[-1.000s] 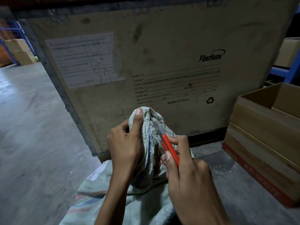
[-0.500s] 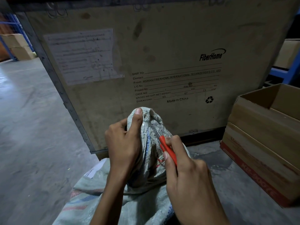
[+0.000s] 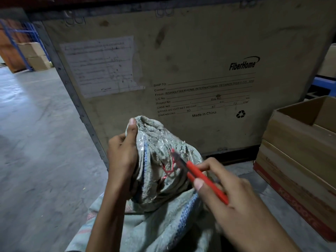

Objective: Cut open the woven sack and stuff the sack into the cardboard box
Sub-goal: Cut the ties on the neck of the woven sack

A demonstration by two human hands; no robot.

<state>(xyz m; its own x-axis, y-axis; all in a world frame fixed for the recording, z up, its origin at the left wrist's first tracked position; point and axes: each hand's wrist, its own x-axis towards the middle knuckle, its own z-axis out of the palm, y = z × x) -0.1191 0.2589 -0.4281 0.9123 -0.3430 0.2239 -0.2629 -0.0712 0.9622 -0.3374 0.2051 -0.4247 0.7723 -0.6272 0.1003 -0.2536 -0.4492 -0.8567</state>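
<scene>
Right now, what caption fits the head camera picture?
Left hand grips the bunched top of the sack; right hand holds a red cutter at its red string.

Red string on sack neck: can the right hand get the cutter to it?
Likely yes: the right hand holds the red cutter, tip right by the red string, and the left hand grips the sack neck to one side, leaving it exposed.

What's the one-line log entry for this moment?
left hand grips woven sack neck; right hand holds red utility knife, blade at red string; cardboard box open
</scene>
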